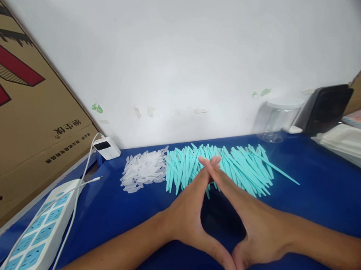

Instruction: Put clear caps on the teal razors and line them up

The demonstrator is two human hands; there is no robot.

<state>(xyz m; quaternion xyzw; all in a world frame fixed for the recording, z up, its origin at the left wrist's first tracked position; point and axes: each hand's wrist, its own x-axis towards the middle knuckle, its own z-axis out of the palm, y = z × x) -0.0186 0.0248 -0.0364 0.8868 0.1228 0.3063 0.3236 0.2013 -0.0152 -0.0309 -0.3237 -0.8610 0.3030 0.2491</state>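
Observation:
My left hand (189, 215) and my right hand (253, 220) meet in front of me, index fingers crossing at the tips and thumbs touching below, framing a diamond-shaped gap. Their fingers are stretched out and nothing is held in either. Just behind the fingertips lies a wide pile of long, thin, tapered turquoise plastic sticks (245, 168), partly hidden by my hands. To its left is a heap of small translucent white plastic sleeve-like pieces (144, 169). Both piles rest on the blue tabletop (136, 214).
A white power strip (37, 235) with cables lies at left, near a white power bank (107, 148) and a large cardboard box (30, 98). Along the right stand a clear lidded jar (276, 120), a dark upright panel (327, 107) and stacked white trays (350, 142). A white wall rises behind.

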